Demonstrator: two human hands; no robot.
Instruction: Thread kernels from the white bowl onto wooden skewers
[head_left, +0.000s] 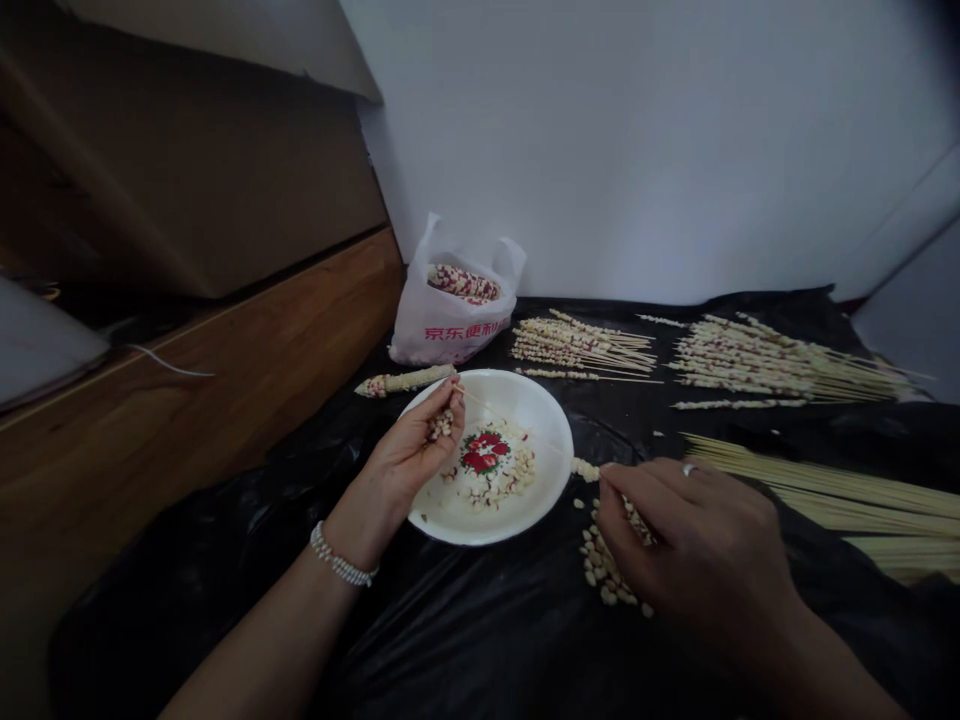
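A thin bamboo skewer (474,399) slants over the bowl between my hands, its middle faint. My left hand (416,440), wearing a beaded bracelet, pinches its upper end, with loose corn kernels (439,426) cupped in the fingers. Toward the other end, a short row of threaded kernels (585,469) meets the fingertips of my right hand (690,520), closed around that end. Under my left hand is a white bowl (551,495) with a red floral print, holding scattered pale and red kernels (517,475). More loose kernels (600,565) lie on the black sheet beside my right hand, which partly hides them.
Behind the bowl stand a white plastic bag (450,335) with speckled corn cobs and a partly stripped cob (409,381). Farther right lie kernel-threaded skewers in two groups (577,345) (750,360). Bare skewers (840,490) lie at right. Black plastic sheeting (465,630) covers the surface.
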